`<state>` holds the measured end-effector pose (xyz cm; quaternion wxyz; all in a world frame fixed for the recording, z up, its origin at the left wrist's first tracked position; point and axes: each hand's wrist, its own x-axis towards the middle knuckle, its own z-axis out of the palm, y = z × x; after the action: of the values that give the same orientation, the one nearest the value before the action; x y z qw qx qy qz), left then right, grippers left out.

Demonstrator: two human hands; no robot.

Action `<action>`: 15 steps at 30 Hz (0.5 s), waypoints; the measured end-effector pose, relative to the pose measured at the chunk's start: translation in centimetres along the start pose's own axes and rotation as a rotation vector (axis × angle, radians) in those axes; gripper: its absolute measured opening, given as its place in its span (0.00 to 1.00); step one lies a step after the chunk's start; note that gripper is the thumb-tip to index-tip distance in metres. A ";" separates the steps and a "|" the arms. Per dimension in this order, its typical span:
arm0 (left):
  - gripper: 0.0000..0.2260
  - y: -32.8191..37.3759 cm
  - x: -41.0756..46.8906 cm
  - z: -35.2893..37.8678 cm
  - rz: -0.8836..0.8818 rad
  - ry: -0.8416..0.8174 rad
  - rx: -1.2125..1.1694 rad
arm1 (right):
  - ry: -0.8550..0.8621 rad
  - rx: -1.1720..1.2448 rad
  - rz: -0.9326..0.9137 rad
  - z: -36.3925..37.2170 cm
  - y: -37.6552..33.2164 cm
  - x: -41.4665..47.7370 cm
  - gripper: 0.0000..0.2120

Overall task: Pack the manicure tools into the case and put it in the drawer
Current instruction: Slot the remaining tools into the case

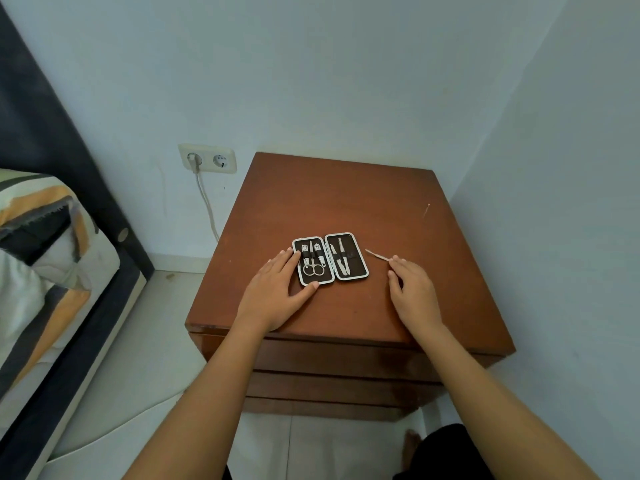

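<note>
An open manicure case [330, 258] with a dark lining and white rim lies flat on the wooden nightstand [346, 202]. Scissors, clippers and other metal tools sit strapped in both halves. My left hand [277, 292] rests against the case's left edge, fingers touching its rim and thumb at its near corner. A thin metal tool [377, 255] lies loose on the wood to the right of the case. My right hand [414, 292] lies flat beside it, fingertips touching the tool's near end. Closed drawer fronts [346, 362] show below the top.
A small pin-like stick [426, 211] lies near the nightstand's right back corner. Walls close in behind and to the right. A bed with a striped cover [41, 258] stands at the left, and a wall socket [207, 158] with a plugged cable is behind.
</note>
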<state>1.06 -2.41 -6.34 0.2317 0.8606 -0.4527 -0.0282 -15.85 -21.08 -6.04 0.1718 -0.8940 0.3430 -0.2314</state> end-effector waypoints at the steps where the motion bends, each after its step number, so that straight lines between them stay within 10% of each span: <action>1: 0.33 0.1 0.0 0.0 -0.001 -0.004 0.003 | 0.027 0.027 0.005 -0.4 0.0 -0.7 0.15; 15: 0.32 0.3 0.0 0.1 -0.008 -0.003 -0.003 | 0.009 0.279 0.328 -2.2 1.0 -0.1 0.03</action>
<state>0.80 -2.54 -6.27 0.2323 0.8619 -0.4497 -0.0311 -17.60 -22.04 -4.66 0.3278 -0.7927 0.4492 -0.2496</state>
